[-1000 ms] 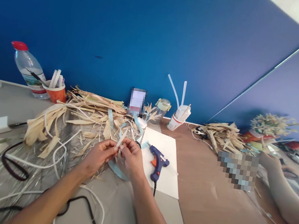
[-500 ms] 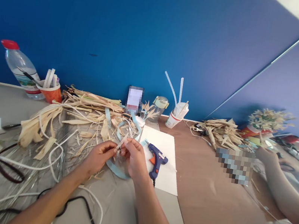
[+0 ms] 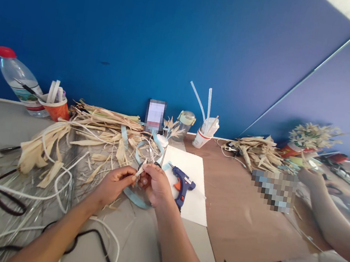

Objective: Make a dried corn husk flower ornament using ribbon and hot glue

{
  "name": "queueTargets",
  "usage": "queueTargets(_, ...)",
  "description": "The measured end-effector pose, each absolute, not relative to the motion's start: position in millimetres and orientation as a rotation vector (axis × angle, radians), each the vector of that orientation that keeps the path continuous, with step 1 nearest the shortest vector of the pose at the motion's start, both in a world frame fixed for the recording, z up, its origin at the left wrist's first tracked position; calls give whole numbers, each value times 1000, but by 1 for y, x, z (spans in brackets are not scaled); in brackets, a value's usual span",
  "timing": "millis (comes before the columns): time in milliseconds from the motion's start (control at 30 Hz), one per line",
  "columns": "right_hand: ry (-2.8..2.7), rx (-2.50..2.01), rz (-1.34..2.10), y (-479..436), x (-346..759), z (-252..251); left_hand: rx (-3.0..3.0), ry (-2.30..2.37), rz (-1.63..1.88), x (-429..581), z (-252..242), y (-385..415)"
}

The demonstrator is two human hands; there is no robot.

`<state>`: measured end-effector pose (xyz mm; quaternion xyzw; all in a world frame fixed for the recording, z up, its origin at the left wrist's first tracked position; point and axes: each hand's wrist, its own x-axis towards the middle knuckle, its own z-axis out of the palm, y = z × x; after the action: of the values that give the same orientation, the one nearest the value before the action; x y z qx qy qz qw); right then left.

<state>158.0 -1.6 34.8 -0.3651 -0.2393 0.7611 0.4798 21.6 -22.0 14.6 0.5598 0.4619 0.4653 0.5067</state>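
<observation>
Between my two hands is a small pale strip of dried corn husk (image 3: 140, 170), pointing upward. My left hand (image 3: 117, 182) pinches its lower end between thumb and fingertips. My right hand (image 3: 157, 184) is closed at the strip's other side, thumb and index finger against it, the remaining fingers curled in. A small dark edge shows behind the right knuckles, and I cannot tell what it belongs to. Light blue ribbon (image 3: 137, 199) loops behind and under the hands. Right of them, a blue glue gun (image 3: 182, 185) with an orange trigger lies on a white sheet (image 3: 198, 205).
Dried husks (image 3: 107, 118) are heaped behind my hands. White cables (image 3: 62, 184) cross the left side. At the back stand a tilted bottle (image 3: 20, 80), an orange cup (image 3: 55, 110), a phone (image 3: 155, 114) and a white cup (image 3: 202, 139). A co-worker's arm (image 3: 331, 213) reaches in from the right.
The view has shifted slightly, so most things sit a little further left. Both hands stay together on the husk strip, with the right fingers slightly re-placed around it.
</observation>
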Motion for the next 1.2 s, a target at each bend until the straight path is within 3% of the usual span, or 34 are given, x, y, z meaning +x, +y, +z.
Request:
queueTargets(600, -220, -631, 1878, 14, 182, 38, 1381, 1081, 1058, 14, 7, -21)
queueTargets(1200, -629, -787, 1504, 11, 175, 37, 718, 991, 1631, 0, 4, -4)
